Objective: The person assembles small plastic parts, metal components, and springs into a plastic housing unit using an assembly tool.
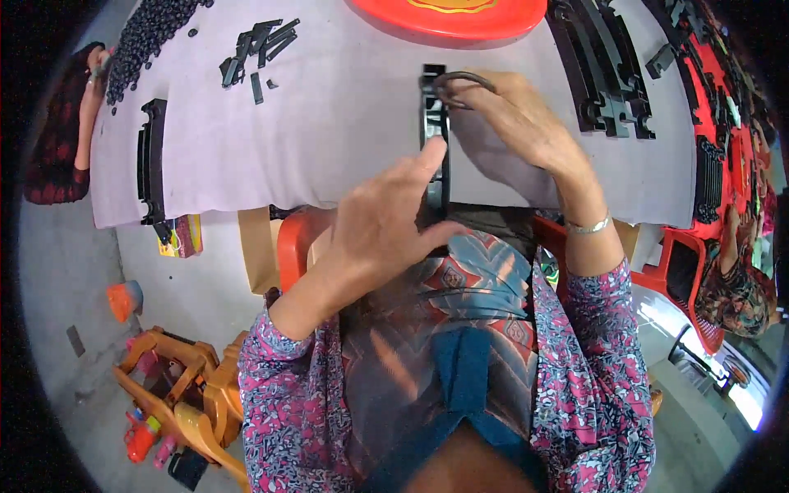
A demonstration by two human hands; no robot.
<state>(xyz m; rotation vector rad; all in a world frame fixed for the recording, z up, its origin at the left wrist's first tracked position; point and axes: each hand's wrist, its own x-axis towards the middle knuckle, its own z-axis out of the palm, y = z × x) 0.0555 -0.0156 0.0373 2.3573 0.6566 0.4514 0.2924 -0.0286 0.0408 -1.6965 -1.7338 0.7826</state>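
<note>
A long black plastic strip (435,193) with notched ends stands lengthwise before me at the table's near edge. My left hand (382,209) grips it from the left, fingertips on its middle and thumb by its lower end. At its far end is my right hand (518,115), fingers closed around a dark tool with looped handles (467,80), perhaps scissors. The tool's tip is hidden against the strip. Further left on the table lie similar black strips (152,160), side by side.
Small black pieces (257,51) and a heap of black round bits (152,41) lie far left. A red tray (448,25) sits at the back, more black strips (604,70) to its right. Other people sit at both sides. An orange chair (177,370) stands lower left.
</note>
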